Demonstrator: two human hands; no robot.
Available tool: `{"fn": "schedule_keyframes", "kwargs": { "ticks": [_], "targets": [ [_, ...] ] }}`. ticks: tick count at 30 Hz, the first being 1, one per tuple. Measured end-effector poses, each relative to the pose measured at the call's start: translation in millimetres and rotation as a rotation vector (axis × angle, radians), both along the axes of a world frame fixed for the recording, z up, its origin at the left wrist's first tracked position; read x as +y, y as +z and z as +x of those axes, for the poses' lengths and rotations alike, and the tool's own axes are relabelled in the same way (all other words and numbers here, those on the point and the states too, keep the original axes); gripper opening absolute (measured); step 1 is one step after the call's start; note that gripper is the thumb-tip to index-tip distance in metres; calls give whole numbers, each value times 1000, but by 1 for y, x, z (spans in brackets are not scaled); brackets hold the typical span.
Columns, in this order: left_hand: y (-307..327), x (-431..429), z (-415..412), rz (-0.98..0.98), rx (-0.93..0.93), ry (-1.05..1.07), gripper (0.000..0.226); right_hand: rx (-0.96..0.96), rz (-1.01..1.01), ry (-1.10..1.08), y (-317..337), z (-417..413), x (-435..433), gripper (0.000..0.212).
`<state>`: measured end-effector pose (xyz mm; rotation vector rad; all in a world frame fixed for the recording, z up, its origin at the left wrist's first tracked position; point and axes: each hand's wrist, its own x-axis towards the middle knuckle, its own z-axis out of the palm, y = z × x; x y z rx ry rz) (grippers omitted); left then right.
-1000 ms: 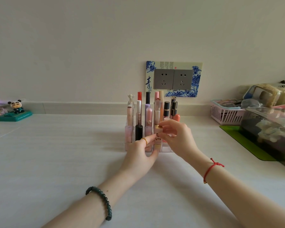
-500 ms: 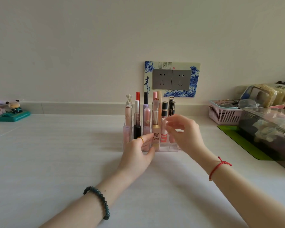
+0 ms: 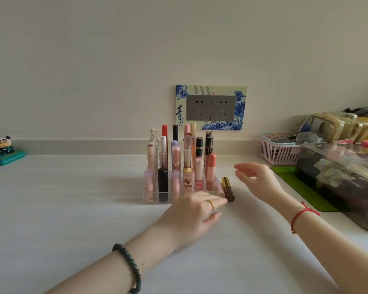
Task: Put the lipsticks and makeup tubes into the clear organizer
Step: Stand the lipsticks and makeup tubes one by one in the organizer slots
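Observation:
The clear organizer (image 3: 155,199) stands mid-table, filled with several upright lipsticks and makeup tubes, among them a gold-capped tube with a cartoon label (image 3: 188,180) in the front row. A brown tube with a gold cap (image 3: 228,189) lies on the table just right of the organizer. My left hand (image 3: 194,211), wearing a gold ring, rests flat before the organizer with its fingertips reaching the brown tube's near end. My right hand (image 3: 256,177) hovers open to the right of the tube, holding nothing.
A pink basket (image 3: 277,150) with glasses, a clear lidded box (image 3: 338,177) on a green mat (image 3: 306,192) and stacked cases sit at the right. A panda figure on a teal base (image 3: 3,150) stands far left. Wall sockets (image 3: 210,108) are behind the organizer.
My right hand let go of the cartoon-label tube, now standing in the front row, and drew back to the right. My left hand slid right toward the brown tube.

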<state>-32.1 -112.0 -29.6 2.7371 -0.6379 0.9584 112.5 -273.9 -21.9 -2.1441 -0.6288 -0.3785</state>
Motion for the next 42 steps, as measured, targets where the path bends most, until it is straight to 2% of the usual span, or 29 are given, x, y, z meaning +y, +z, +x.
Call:
{"fn": "schedule_keyframes", "kwargs": {
  "ticks": [4, 7, 9, 13, 20, 26, 32, 35, 39, 42],
  "targets": [
    [-10, -19, 30, 214, -18, -78, 18, 73, -66, 12, -11, 13, 4, 25],
    [-16, -35, 52, 417, -30, 26, 15, 131, -117, 33, -16, 19, 7, 27],
    [-17, -41, 60, 459, -41, 91, 16, 178, -143, 69, -18, 21, 9, 29],
    [-16, -42, 69, 455, -53, 191, 19, 218, -161, 144, -17, 22, 13, 32],
    [-22, -34, 79, 331, -42, 219, 26, 219, -163, 147, -18, 21, 13, 25],
    [-15, -30, 68, 37, -95, 110, 45, 216, 30, 115, -12, 11, 7, 19],
    [-1, -29, 43, -413, 47, 41, 50, 355, 366, 273, 11, -14, -2, 11],
    [2, -31, 35, -650, 39, 59, 56, 359, 428, 339, 24, -28, -1, 11],
    [2, -31, 23, -955, 163, -59, 46, 337, 475, 404, 35, -43, 7, 12],
    [0, -26, 13, -1099, 268, -127, 45, 301, 461, 462, 39, -54, 14, 14]
  ]
}}
